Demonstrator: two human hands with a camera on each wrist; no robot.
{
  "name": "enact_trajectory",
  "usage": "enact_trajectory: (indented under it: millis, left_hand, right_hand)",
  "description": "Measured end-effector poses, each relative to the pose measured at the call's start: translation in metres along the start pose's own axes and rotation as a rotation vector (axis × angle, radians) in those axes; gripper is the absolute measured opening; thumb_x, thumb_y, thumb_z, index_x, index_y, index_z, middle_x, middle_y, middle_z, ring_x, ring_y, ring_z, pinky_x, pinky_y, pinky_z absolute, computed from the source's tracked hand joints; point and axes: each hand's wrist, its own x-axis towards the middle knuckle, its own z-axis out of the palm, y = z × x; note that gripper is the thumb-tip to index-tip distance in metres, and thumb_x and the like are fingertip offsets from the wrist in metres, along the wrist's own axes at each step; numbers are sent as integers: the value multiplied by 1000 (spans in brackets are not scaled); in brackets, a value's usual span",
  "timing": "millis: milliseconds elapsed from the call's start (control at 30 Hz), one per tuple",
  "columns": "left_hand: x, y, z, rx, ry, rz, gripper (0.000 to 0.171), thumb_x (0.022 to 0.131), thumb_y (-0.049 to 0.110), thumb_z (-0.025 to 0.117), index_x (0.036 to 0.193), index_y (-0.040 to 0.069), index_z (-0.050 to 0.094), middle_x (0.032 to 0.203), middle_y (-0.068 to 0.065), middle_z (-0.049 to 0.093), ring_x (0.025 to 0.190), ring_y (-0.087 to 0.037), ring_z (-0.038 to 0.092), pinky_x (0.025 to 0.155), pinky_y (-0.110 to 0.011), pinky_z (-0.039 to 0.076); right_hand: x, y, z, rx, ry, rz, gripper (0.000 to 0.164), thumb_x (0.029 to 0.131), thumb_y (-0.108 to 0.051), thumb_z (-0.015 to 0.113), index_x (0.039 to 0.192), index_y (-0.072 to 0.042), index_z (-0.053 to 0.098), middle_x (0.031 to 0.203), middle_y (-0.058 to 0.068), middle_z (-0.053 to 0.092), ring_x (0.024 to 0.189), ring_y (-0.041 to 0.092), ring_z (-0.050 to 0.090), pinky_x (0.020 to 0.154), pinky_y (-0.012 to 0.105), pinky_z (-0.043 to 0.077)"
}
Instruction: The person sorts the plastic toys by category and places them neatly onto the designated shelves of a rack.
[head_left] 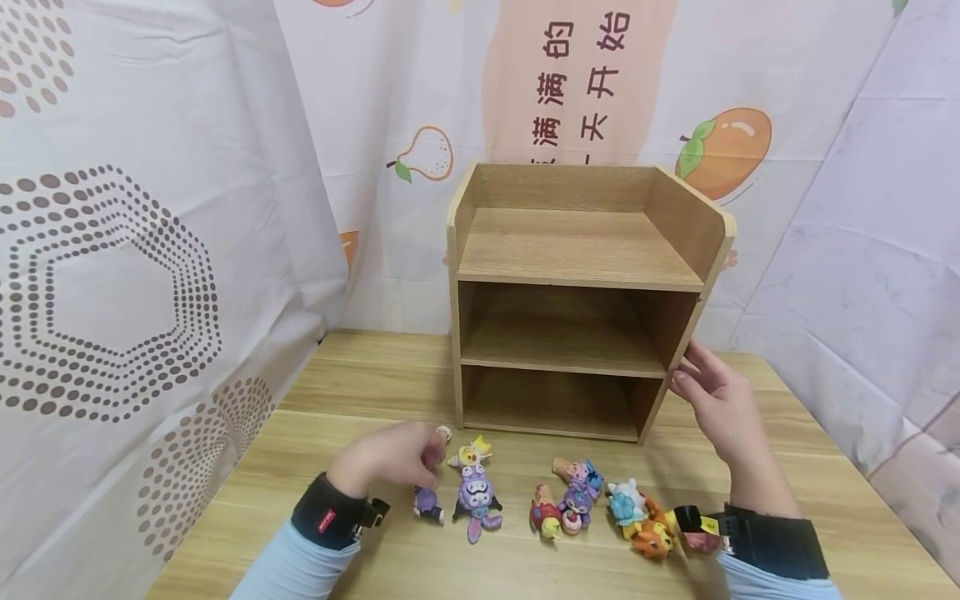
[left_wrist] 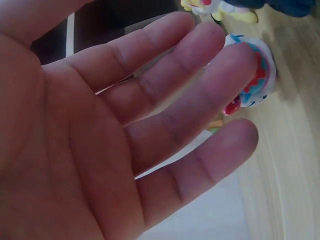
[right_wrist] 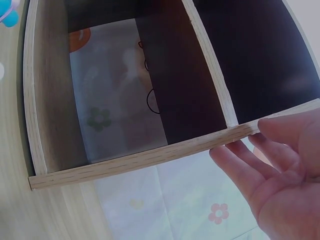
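A wooden shelf unit [head_left: 577,362] stands at the back of the table. My right hand [head_left: 723,408] holds its right side panel [right_wrist: 145,152], thumb on the front edge and fingers against the outer face. My left hand [head_left: 393,454] is low over the table at the left, in front of the shelf's left corner. Its fingers look extended in the left wrist view, over a small white figure with blue and red markings [left_wrist: 267,65]; whether they touch it I cannot tell. Beside that hand lie a purple rabbit-eared figurine [head_left: 476,496], a yellow-topped figurine [head_left: 471,454] and a small purple figurine [head_left: 427,504].
Further right on the table [head_left: 390,358] lie a red-and-yellow figurine [head_left: 546,512], purple figurines [head_left: 577,500], a white-and-blue figurine [head_left: 626,504] and an orange figurine [head_left: 652,537]. A pink item [head_left: 702,542] is partly hidden by the right wrist camera. Printed cloth [head_left: 390,250] hangs behind.
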Motion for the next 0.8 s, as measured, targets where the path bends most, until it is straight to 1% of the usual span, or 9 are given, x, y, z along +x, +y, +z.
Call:
enact_trajectory:
  millis: [233,367,533,733,800]
  left_hand:
    - [-4,3,2,-4,-42,-53,30,68,16,78,95,10,69,74,8,59,63,-7,53,58,-25,48]
    - [-3,3,5,-2,-73,-56,27,66,17,80,91,13,70,76,9,61,66,-6,54,61,-26,49]
    - [-2,3,8,4,-93,-55,21,66,16,80,85,17,71,76,12,61,68,-5,54,64,-26,49]
    - [-1,4,9,-6,-107,-56,22,65,16,80,85,17,71,76,12,61,68,-5,54,64,-26,49]
    - [-1,4,9,-4,-111,-51,23,65,16,79,86,17,71,75,12,61,68,-5,54,63,-25,49]
  right_hand:
    - [0,-2,1,-11,2,-4,57,97,1,51,148,-16,34,143,21,39,119,25,49,81,23,50]
    - [-1,-2,1,-10,4,-2,57,97,2,51,148,-16,34,143,21,39,119,25,49,81,24,50]
    - [0,-1,1,-5,2,7,57,97,2,51,148,-14,33,144,21,38,120,26,48,81,22,50]
    - [0,1,0,5,1,7,57,96,4,49,148,-11,32,142,24,39,120,30,47,80,22,51]
    - [1,2,0,13,0,5,56,97,5,48,148,-10,32,141,24,40,120,31,47,80,23,51]
